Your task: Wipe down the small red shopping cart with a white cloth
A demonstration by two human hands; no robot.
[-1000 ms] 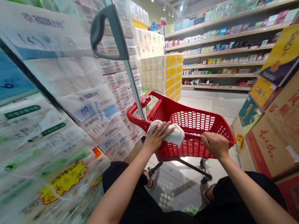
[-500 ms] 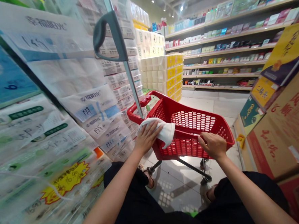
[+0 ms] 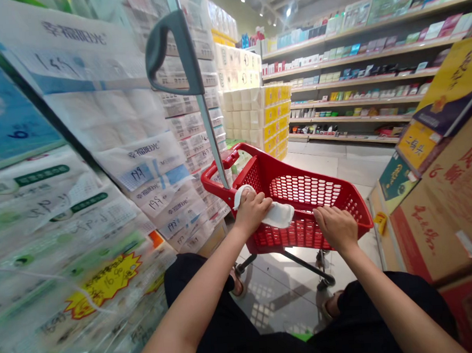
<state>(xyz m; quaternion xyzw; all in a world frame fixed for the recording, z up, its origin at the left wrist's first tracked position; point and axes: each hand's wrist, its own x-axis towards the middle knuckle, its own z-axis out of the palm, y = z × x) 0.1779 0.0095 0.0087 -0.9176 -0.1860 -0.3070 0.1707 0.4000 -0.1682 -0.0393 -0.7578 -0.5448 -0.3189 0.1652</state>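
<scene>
A red plastic shopping basket [image 3: 301,194] on wheels stands on the tiled floor in front of me. My left hand [image 3: 252,211] presses a white cloth [image 3: 278,214] onto the basket's near rim, close to the base of the metal pull rod, with fingers curled over the cloth. My right hand [image 3: 335,227] grips the near rim further right, fingers closed over the edge. The rod rises to a grey handle [image 3: 170,47] above.
Stacked packs of toilet paper [image 3: 98,153] wall off the left side. Cardboard boxes [image 3: 449,195] crowd the right. Shelves of goods [image 3: 353,68] run along the back, with yellow and white packs [image 3: 260,116] piled at the aisle end. My knees are bent below.
My left hand slid the cloth left along the rim, then back right toward the rod base, fingers now curled tighter. My right hand stayed on the rim.
</scene>
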